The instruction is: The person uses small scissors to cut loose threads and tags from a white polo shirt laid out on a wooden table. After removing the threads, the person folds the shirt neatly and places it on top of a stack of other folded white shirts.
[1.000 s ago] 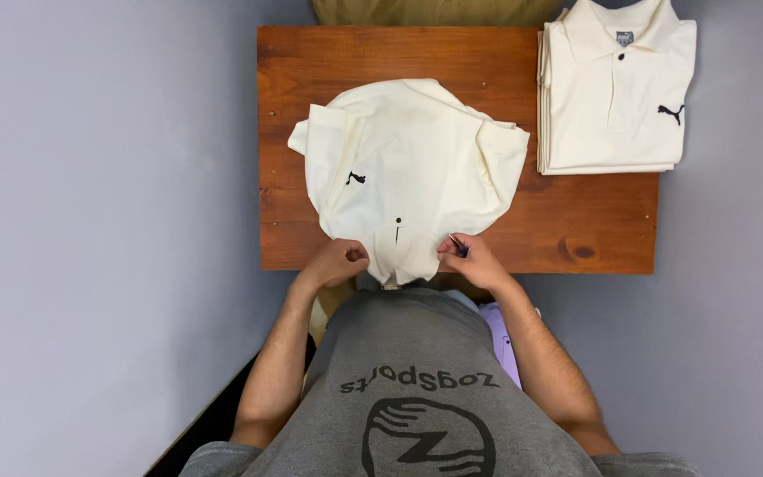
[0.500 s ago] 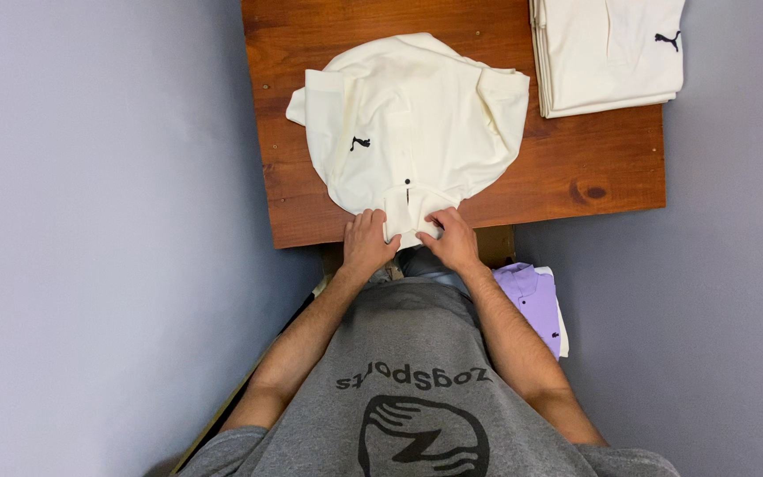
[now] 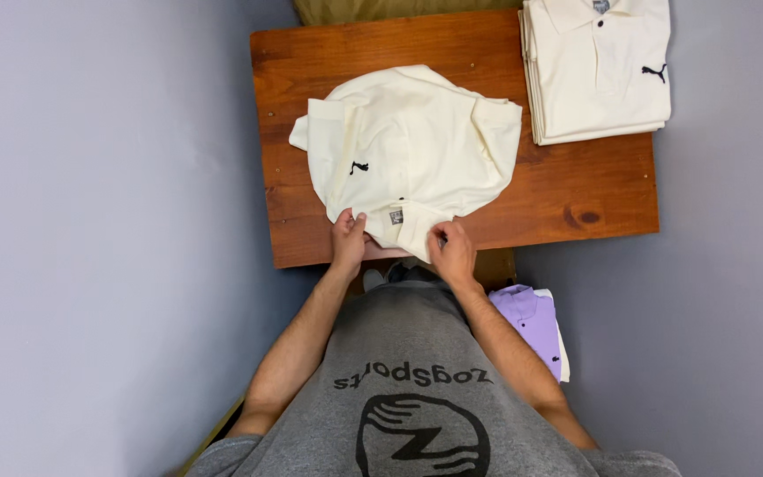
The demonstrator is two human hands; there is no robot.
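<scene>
Both hands, left hand [image 3: 347, 240] and right hand [image 3: 453, 252], pinch the cream shirt's [image 3: 408, 150] collar; folded shirts [image 3: 598, 71] lie nearby.

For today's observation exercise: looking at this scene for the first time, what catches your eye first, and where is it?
The crumpled cream polo shirt lies spread in the middle of the reddish-brown wooden table. The left hand and right hand pinch its collar end at the table's near edge. A neat stack of folded cream polo shirts sits at the table's far right corner, and a folded purple shirt lies lower down beside the person.
</scene>
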